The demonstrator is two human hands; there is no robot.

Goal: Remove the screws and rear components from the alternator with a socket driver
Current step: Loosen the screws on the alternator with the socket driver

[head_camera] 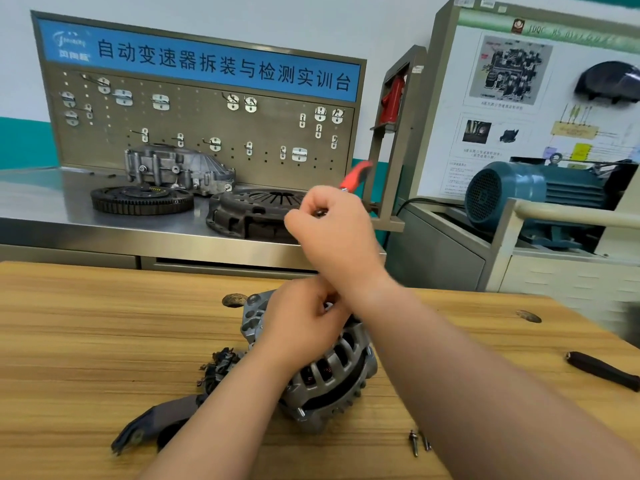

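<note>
Wooden table (104, 323) in front; behind it steel bench (41, 202) carries grey gearbox housing (173, 168), toothed flywheel (142, 200) and clutch cover (249, 209), backed by hook-studded pegboard (207, 126) with blue banner (207, 60); teal motor (519, 192) at right, below wall chart (512, 71).

Alternator (332, 368) mid-tabletop (86, 323), loose parts around it.
Left hand (301, 323) gripping alternator top; right hand (332, 230) higher and behind, round socket driver (356, 173). Small loose part (218, 365) just left; flat cover (149, 427) front-left; screws (417, 441) front-right; bar tool (602, 370) far right. Behind, second tabletop (41, 202): flywheel (142, 200) left, clutch cover (249, 213) right, housing (176, 169) behind, pegboard (207, 126) at back.
</note>
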